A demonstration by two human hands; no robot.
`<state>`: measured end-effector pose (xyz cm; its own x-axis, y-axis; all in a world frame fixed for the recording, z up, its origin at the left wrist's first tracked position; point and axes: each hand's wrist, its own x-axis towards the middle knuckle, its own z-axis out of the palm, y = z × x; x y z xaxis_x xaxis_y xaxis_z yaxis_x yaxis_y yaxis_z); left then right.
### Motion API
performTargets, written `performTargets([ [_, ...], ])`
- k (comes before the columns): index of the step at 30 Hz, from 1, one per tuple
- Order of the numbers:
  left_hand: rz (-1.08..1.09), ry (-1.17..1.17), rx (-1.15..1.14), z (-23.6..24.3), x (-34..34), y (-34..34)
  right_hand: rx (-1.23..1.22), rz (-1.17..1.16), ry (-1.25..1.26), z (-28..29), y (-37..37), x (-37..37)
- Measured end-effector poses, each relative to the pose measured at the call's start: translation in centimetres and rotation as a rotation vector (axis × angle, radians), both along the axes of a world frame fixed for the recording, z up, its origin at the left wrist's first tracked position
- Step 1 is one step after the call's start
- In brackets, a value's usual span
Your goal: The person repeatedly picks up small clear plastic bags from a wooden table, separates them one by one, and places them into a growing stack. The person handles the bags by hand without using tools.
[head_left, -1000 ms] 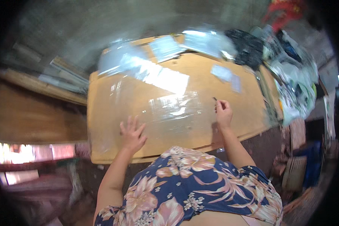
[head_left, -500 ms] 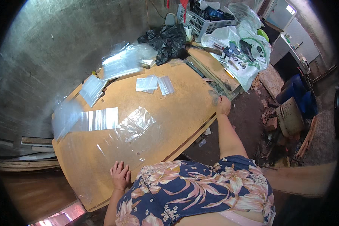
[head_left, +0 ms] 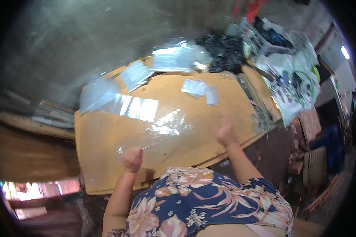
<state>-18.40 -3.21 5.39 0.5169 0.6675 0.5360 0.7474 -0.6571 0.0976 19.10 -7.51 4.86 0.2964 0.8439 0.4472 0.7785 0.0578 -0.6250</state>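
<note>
A thin, crumpled sheet of clear plastic film [head_left: 168,125] lies over the near middle of the orange-brown board table [head_left: 103,173]. At its near edge my left hand [head_left: 132,159] is closed, and a bright film edge runs from the fingers. My right hand [head_left: 226,131] hovers over the right part of the table, blurred, with thumb and fingers apart and nothing seen in them. Beyond the film lies a row of flat clear plastic bags [head_left: 139,108]. Two small piles of clear bags [head_left: 194,87] [head_left: 212,95] lie farther back.
Stacked clear plastic packs [head_left: 172,59] [head_left: 135,76] line the table's back edge, with a large clear bag [head_left: 101,94] at left. A black plastic bag [head_left: 225,53], a grey crate [head_left: 265,46] and a white plastic bag [head_left: 279,65] sit at the back right. Buckets [head_left: 315,166] stand right.
My right hand has left the table's right corner and come inward. My left hand has risen from lying flat to closed at the film. The view has swung, shifting the scene rightward.
</note>
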Motion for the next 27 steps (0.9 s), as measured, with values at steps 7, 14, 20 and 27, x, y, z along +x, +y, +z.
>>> performTargets([
  [7, 0.048, -0.004, -0.203, 9.7, -2.1, -3.4, -0.052, 0.879, -0.388, 8.5, 5.8, -18.3],
  [14, 0.469, 0.140, -0.402, 10.5, -17.6, -3.2, -0.782, 1.078, -0.449, 9.7, 15.6, -30.1],
  [20, 0.878, 0.209, 0.114, 15.9, -28.9, -1.4, 0.236, 0.857, -0.314, 13.8, 22.8, -43.5],
  [27, 0.779, 0.286, 0.337, 14.2, -30.3, -6.8, 0.609, 0.912, -0.119, 9.0, 22.9, -46.5],
])
